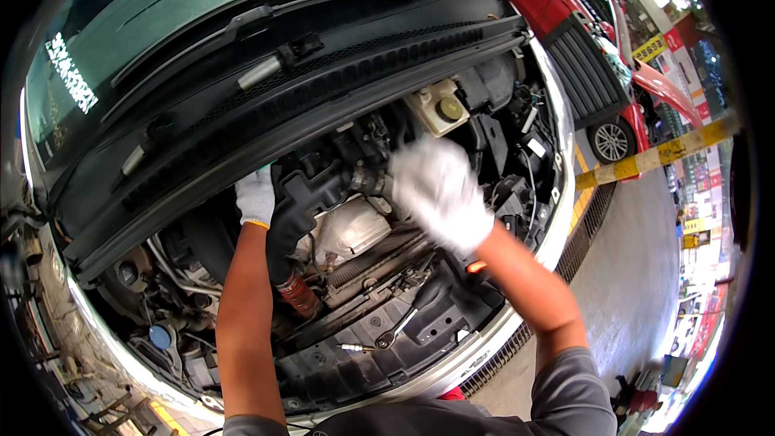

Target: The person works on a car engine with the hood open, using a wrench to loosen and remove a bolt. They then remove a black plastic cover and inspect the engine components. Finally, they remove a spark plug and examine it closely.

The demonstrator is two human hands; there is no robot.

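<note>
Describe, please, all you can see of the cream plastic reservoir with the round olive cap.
The cream, boxy reservoir, apparently plastic, sits among dark engine-bay parts, near the long black cowl. Its round olive cap is on. The blurred, white-gloved right hand is just below it in the picture; whether they touch is unclear.

We count two gloved hands: one left hand (256, 196), one right hand (442, 194).
In one engine bay (408, 358) we count one ratchet (386, 341) near the front edge, one blue cap (160, 337) toward the front left corner, one pale reservoir (427, 118) toward the far right.
</note>
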